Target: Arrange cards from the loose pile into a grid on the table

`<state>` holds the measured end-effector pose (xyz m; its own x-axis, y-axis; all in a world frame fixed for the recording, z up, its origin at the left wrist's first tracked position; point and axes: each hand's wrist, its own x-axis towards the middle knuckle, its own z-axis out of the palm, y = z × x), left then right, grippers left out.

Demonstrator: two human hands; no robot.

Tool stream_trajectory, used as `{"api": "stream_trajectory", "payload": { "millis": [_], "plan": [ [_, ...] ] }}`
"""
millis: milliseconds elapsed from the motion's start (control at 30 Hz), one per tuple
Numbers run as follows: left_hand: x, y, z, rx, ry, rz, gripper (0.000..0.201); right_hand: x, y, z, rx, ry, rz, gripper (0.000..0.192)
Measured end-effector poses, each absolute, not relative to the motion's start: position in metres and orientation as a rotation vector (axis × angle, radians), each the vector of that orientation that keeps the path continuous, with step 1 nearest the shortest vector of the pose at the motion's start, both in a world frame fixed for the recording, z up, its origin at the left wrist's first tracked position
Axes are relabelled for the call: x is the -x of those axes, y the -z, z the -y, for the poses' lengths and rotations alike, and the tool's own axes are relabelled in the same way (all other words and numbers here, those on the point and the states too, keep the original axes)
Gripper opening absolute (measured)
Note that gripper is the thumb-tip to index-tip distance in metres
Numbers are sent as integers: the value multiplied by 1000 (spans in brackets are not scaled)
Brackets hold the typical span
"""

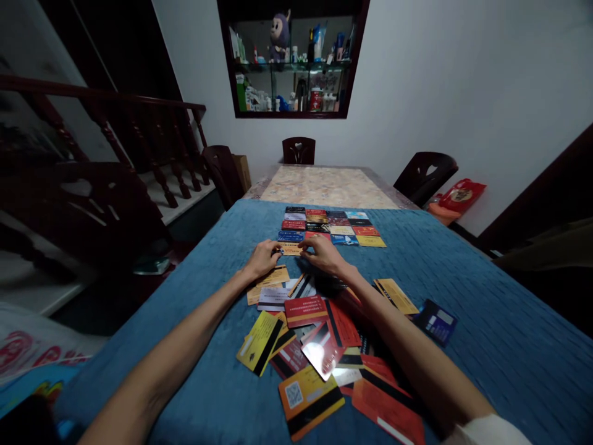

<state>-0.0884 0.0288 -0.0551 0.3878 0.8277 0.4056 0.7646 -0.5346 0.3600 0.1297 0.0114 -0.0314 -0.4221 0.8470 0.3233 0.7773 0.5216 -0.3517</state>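
Note:
Between my two hands lies a yellow-orange plastic card [291, 249], just below the front left end of a neat block of cards. My left hand [264, 258] pinches its left edge with curled fingers. On the opposite edge, my right hand [320, 253] has its thumb and fingers closed. A blue card [290, 236] sits right above it in the block. Nearer me spreads a loose heap of cards, with a red card [306, 311], a yellow card [260, 342] and an orange card with a QR code [311, 402]. My right forearm covers part of the heap.
A blue cloth [194, 309] covers the near part of the table. Off to the right lie a yellow striped card [395, 296] and a dark blue card [436, 322]. Chairs stand around the table, and a red bag [462, 194] is beyond its right side.

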Motion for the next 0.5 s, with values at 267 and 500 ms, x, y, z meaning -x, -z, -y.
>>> {"api": "stream_trajectory", "payload": {
  "millis": [267, 500],
  "plan": [
    [87, 52, -22, -2520, -890, -1453, 17, -141, 16, 44, 1042, -170, 2507, 21],
    [73, 32, 12, -2619, -938, -1243, 13, -165, 17, 105, 1035, -161, 2577, 39]
  ]
}}
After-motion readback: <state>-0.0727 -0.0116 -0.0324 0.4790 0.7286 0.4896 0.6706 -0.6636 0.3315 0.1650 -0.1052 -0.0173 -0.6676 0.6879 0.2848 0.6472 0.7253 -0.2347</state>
